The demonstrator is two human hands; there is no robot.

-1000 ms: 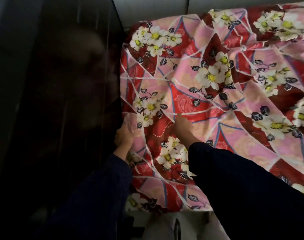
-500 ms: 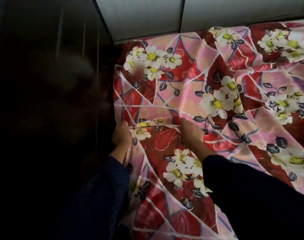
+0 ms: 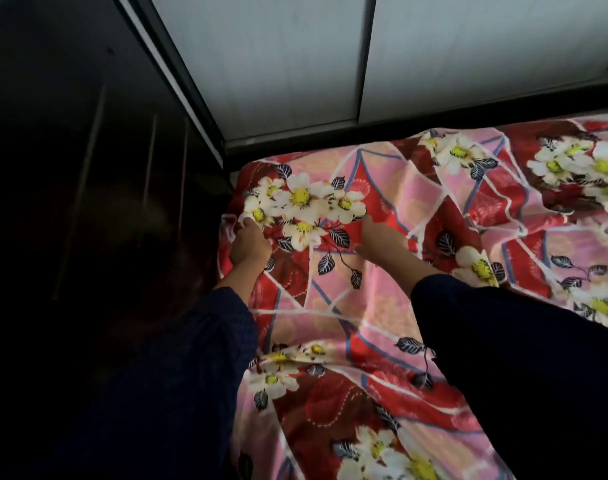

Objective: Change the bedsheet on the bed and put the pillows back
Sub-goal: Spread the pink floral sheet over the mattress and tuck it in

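A red and pink bedsheet [image 3: 392, 306] with white flowers lies rumpled over the bed. My left hand [image 3: 249, 242] grips the sheet's left edge near the far corner, fingers curled into the cloth. About a hand's width to its right, my right hand [image 3: 380, 240] presses flat on the sheet with fingers stretched toward the corner. Both arms wear dark blue sleeves. No pillow is in view.
A dark wooden cabinet [image 3: 88, 202] stands tight against the bed's left side. A pale panelled wall [image 3: 295, 64] rises behind the bed's far edge, with a dark ledge [image 3: 417, 128] at its foot. The sheet continues wrinkled to the right.
Both hands have moved along the sheet's left edge toward the far corner by the wall. The view has tilted up, showing more of the wall.
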